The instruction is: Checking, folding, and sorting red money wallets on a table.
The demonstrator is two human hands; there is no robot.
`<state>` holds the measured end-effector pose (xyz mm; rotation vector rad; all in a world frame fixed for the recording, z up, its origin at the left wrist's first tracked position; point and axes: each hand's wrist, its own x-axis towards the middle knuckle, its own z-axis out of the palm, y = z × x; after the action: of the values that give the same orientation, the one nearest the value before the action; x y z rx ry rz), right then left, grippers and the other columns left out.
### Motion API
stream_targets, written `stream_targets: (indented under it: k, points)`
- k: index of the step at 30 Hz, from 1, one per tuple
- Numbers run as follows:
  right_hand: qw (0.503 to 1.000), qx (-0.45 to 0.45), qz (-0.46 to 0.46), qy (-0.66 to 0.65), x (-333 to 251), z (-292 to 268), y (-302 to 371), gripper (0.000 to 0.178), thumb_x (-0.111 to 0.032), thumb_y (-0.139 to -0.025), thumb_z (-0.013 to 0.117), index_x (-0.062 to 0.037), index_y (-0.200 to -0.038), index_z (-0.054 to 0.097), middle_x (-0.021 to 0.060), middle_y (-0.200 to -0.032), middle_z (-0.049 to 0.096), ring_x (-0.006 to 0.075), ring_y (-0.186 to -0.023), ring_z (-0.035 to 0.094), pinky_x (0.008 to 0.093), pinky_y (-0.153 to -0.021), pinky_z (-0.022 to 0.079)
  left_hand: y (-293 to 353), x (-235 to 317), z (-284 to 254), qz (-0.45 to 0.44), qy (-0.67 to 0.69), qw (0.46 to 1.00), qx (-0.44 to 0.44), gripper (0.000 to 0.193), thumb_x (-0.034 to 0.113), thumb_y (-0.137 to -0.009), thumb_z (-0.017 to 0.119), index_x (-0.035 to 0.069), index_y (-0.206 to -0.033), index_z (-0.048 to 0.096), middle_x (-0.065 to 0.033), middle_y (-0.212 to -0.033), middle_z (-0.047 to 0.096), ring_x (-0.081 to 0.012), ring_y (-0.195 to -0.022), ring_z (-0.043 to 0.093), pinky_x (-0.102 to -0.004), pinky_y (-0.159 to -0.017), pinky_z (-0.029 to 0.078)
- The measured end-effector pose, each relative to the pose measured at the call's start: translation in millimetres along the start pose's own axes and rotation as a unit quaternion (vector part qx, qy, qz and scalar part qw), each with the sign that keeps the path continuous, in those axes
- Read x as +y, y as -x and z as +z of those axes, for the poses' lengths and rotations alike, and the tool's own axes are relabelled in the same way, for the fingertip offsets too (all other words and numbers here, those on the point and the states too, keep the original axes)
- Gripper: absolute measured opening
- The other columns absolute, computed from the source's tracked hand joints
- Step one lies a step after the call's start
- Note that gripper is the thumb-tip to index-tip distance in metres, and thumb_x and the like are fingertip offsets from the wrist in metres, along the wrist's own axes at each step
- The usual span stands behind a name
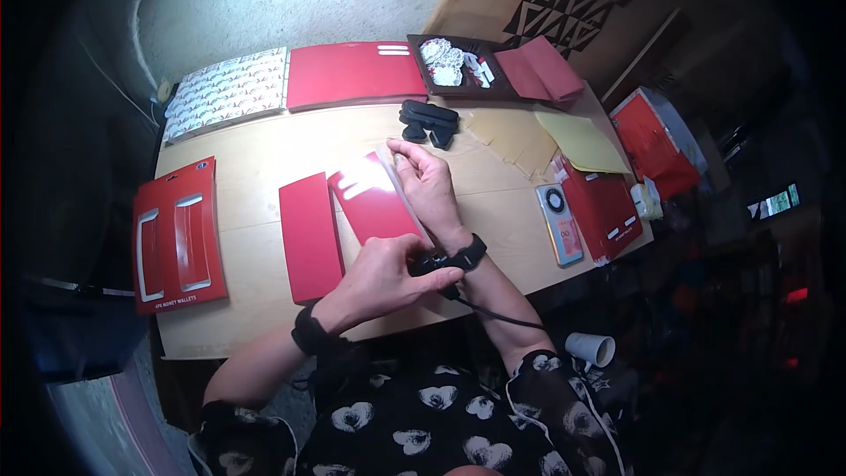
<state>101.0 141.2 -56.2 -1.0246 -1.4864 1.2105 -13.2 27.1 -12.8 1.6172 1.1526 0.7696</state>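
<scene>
Surface (264,159): pale wood, near edge running along 6 o'clock by the person's body; far edge lined with goods. The widest bare stretch lies at 11 o'clock of the hands, between the far row and the red pieces.

Patterned flat pack (227,90): far edge, 11 o'clock, touching or just beside the red flat box (352,73) at 12 o'clock.

Red card with two clear windows (176,236): at 9 o'clock, its outer side reaching the surface's left edge.

Dark tray (458,63): far edge at 1 o'clock, holding white and patterned pieces, a red folded piece (548,69) just beside it.

Red packet (608,207): at 3 o'clock, overhanging the right edge, a yellow sheet (586,143) above it.

Red strip (310,236): lying flat and free, just left of the hands.

Red sheet (374,203): glossy, tilted, under the right hand, middle of the surface.

Phone (561,223): face up at 3 o'clock, near the right edge.

Black padded pieces (429,122): stacked at 12 o'clock, just beyond the right fingertips.

Right hand (432,185): flat and stretched out over the red sheet, fingertips pinching a thin pale strip (394,167) at its upper corner.

Left hand (383,278): curled closed on a small black device (429,263) at the right wrist band, a black cable (493,316) trailing toward 5 o'clock.
</scene>
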Motion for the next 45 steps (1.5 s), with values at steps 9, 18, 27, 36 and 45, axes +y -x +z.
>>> stream_targets:
  k: [9, 18, 27, 36, 45]
  points:
    - [0.966, -0.040, 0.127, -0.224, -3, 4, 4, 0.029, -0.008, -0.105, 0.049, 0.0091, -0.125, 0.061, 0.0158, -0.120, 0.068, 0.0199, -0.114, 0.066, 0.0277, -0.100, 0.052, -7, -19, 26, -0.093, 0.182, 0.979, -0.020, 0.047, 0.040, -0.086, 0.078, -0.006, -0.097, 0.073, -0.0094, -0.078, 0.074, -0.0126, -0.072, 0.071, -0.0264, -0.064, 0.055]
    - [0.995, 0.004, -0.075, 0.065, 25, 11, 4, 0.027, -0.011, -0.105, 0.049, 0.0036, -0.124, 0.062, 0.0135, -0.101, 0.074, 0.0222, -0.094, 0.073, 0.0338, -0.080, 0.061, -7, -13, 21, -0.145, 0.105, 0.984, -0.026, 0.054, 0.051, -0.085, 0.077, -0.003, -0.087, 0.078, -0.0081, -0.072, 0.074, -0.0116, -0.067, 0.070, -0.0246, -0.064, 0.053]
    - [0.882, -0.082, -0.189, 0.423, -3, -5, 15, 0.028, -0.018, -0.097, 0.061, -0.0004, -0.119, 0.061, 0.0195, -0.093, 0.071, 0.0352, -0.085, 0.071, 0.0414, -0.071, 0.059, -9, -18, 28, -0.165, 0.159, 0.973, -0.024, 0.043, 0.041, -0.087, 0.079, -0.002, -0.084, 0.076, -0.0014, -0.071, 0.068, -0.0055, -0.065, 0.059, -0.0218, -0.060, 0.045]
    - [0.920, -0.109, -0.185, 0.329, -1, -11, 17, 0.021, -0.008, -0.091, 0.057, -0.0036, -0.111, 0.059, 0.0172, -0.095, 0.069, 0.0355, -0.091, 0.070, 0.0428, -0.073, 0.057, 7, 1, 6, -0.088, 0.013, 0.994, -0.069, 0.054, 0.050, -0.085, 0.078, -0.004, -0.090, 0.075, -0.0080, -0.071, 0.071, -0.0121, -0.066, 0.069, -0.0269, -0.060, 0.054]
    - [0.979, -0.099, -0.063, 0.169, 2, -26, 12, 0.027, -0.009, -0.097, 0.057, -0.0019, -0.122, 0.065, 0.0206, -0.097, 0.073, 0.0266, -0.088, 0.074, 0.0366, -0.077, 0.055, 48, -1, -79, 0.091, -0.186, 0.966, 0.156, 0.020, 0.019, -0.092, 0.073, 0.006, -0.107, 0.073, -0.0121, -0.106, 0.072, -0.0220, -0.095, 0.069, -0.0357, -0.080, 0.057]
